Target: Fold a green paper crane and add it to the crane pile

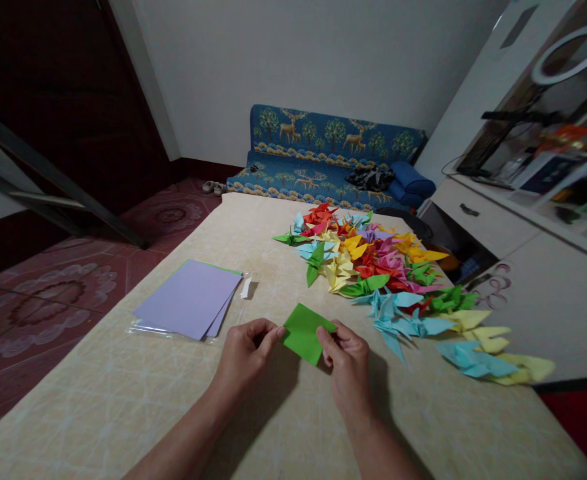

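Observation:
Between my two hands a small green square of origami paper [303,333] is held up a little above the tabletop, one corner pointing away from me. My left hand [248,347] pinches its left corner between thumb and forefinger. At the right corner, my right hand [346,353] grips the paper with the thumb on top and the fingers behind. The fingertips under the paper are hidden. Beyond my right hand lies a heap of folded paper cranes [373,260] in red, yellow, green, pink and light blue.
A stack of purple paper sheets [188,297] on a clear plastic sleeve lies left on the cloth-covered table [98,393]. A small white scrap [246,287] is beside it. Behind the table stands a blue patterned sofa [318,160]; a white cabinet [538,280] is at the right.

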The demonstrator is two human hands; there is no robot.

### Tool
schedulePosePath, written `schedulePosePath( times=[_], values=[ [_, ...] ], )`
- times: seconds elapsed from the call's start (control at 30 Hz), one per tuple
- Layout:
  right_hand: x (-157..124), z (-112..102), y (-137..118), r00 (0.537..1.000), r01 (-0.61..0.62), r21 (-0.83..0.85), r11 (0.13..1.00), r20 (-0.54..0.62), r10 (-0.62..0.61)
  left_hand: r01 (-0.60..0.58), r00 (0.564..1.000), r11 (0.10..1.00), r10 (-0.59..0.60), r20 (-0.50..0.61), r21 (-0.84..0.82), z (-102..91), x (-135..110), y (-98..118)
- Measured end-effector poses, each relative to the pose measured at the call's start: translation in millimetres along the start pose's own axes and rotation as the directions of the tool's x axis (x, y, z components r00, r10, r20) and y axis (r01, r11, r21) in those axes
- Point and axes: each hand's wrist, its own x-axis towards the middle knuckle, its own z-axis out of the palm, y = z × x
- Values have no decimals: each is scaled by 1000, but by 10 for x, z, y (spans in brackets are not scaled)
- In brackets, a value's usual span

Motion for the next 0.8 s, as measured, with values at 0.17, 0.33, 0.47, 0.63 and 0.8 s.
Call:
schedulePosePath(
  times=[0.17,0.33,0.47,0.63,0.8],
  values=[
    [40,-38,-69,999,-30,-108,994,23,33,-121,993,986,122,0,114,-30,9,21],
    [43,-42,-99,998,-47,-82,995,25,49,-162,986,983,164,-18,85,-40,35,19],
    [54,-41,-58,996,-75,-25,997,47,76,-147,987,987,151,-59,69,-53,32,28],
    [68,-69,-68,980,192,-300,934,100,-169,-227,971,951,238,-28,210,-78,11,44],
    [30,-85,-158,802,591,-488,642,276,-529,-364,928,895,372,19,256,-94,-30,43]
  ],
)
